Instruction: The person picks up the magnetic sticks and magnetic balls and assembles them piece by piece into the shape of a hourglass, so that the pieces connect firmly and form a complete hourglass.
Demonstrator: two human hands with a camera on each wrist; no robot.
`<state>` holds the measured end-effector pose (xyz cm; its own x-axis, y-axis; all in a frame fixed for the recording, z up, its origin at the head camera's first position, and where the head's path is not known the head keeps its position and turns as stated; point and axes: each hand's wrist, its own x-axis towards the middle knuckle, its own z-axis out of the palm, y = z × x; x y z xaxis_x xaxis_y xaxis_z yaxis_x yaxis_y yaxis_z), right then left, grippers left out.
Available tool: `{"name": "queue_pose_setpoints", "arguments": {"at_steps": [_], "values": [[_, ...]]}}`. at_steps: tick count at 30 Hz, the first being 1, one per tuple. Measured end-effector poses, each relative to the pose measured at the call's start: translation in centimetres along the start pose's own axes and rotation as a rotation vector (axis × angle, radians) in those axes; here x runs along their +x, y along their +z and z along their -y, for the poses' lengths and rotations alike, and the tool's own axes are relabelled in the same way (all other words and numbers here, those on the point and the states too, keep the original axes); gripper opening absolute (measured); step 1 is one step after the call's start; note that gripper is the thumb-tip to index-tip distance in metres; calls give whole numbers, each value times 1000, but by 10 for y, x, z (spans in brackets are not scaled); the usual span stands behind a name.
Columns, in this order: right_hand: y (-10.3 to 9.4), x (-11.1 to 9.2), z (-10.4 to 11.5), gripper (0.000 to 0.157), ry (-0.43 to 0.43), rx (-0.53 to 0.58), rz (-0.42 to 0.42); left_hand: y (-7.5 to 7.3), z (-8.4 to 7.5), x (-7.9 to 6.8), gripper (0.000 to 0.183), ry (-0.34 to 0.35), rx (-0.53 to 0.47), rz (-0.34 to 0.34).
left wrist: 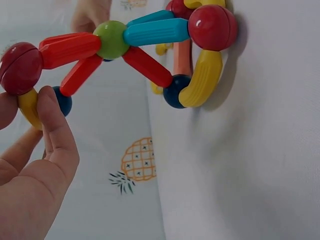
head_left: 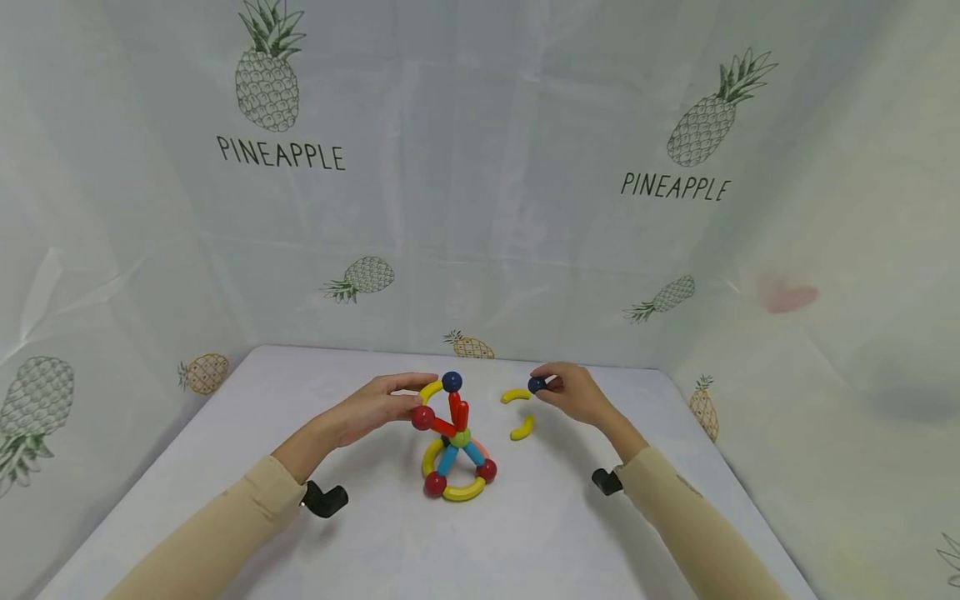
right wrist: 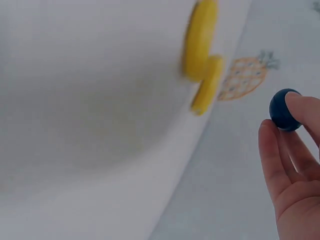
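Observation:
A magnetic ball-and-stick structure [head_left: 461,437] stands on the table, with a green ball at its middle, light blue and red rods below it and yellow curved sticks round its base. Red rods rise from the green ball to a red ball [head_left: 422,417] and a dark blue ball [head_left: 452,382]. Between those two balls runs a yellow curved stick [left wrist: 29,107], which my left hand [head_left: 375,407] holds between thumb and fingers. To the right of the structure, my right hand [head_left: 573,392] pinches a loose dark blue ball [right wrist: 284,110] above the table.
Two loose yellow curved sticks lie on the white table [head_left: 585,533]: one at the back [head_left: 516,395], one nearer [head_left: 522,428], both between the structure and my right hand. A pale curtain [head_left: 480,208] printed with pineapples hangs behind and at both sides.

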<state>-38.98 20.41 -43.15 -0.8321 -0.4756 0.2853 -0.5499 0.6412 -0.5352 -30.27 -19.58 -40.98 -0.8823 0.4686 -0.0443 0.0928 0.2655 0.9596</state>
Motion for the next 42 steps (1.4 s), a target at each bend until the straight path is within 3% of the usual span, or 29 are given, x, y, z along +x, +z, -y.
{"name": "queue_pose_setpoints", "arguments": {"at_steps": [9, 20, 28, 42], "values": [[0, -4, 59, 37, -119, 105, -13, 0, 1, -1, 54, -16, -1, -14], [8, -7, 108, 35, -213, 189, 4, 0, 4, 1, 54, -18, 0, -17], [14, -7, 127, 34, -247, 212, 15, -1, 4, 1, 53, -9, -6, -4], [24, -4, 137, 35, -270, 212, 41, -1, 2, -3, 55, -4, -3, 7]]}}
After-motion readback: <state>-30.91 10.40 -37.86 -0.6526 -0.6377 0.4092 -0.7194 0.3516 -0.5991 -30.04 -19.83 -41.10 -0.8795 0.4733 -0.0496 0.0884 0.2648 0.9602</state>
